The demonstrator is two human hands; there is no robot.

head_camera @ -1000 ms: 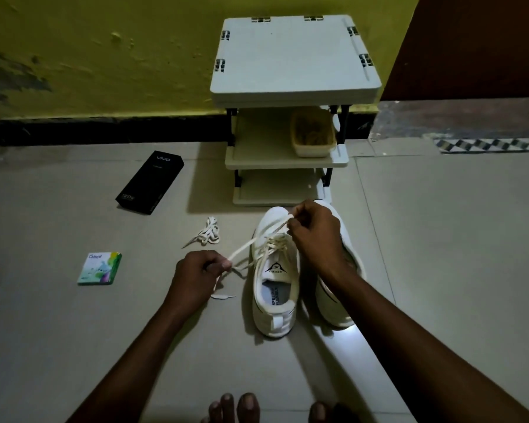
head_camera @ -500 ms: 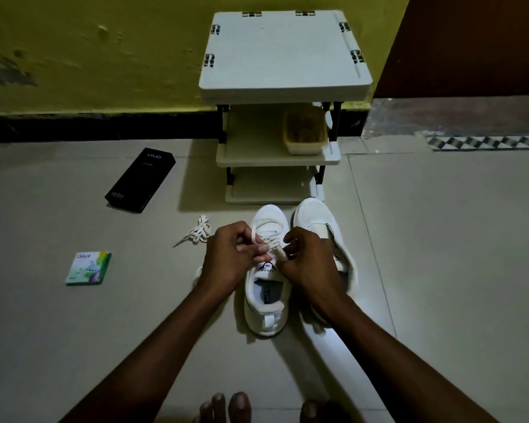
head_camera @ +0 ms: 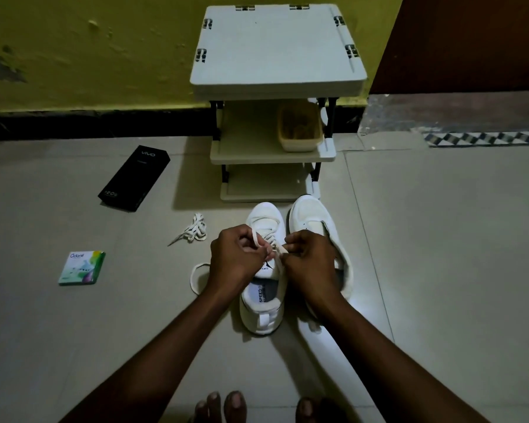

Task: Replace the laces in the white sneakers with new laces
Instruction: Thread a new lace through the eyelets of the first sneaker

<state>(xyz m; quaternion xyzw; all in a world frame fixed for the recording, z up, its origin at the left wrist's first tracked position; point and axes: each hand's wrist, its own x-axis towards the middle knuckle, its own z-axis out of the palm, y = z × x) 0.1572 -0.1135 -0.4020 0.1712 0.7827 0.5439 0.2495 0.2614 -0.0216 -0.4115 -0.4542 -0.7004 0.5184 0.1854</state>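
- White sneakers (head_camera: 310, 215) standing side by side on floor (head_camera: 440, 270), at 6 o'clock of shelf rack (head_camera: 275, 50).
- Left hand (head_camera: 235, 261) and right hand (head_camera: 310, 264) each pinching lace (head_camera: 196, 277) over tongue of 9 o'clock sneaker, probably tying.
- Advice: keeping ends even, pulling toward 9 and 3 o'clock, gathering slack loop trailing at 8 o'clock.
- Writing: black box (head_camera: 135, 178) at 10 o'clock reading "vivo"; green packet (head_camera: 81, 268) at 9 o'clock reading "Odonil"; insole (head_camera: 260, 296) showing "SPEED".

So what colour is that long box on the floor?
Black. The long box shows best in the head view.

left hand (head_camera: 234, 260) curled, right hand (head_camera: 310, 260) curled
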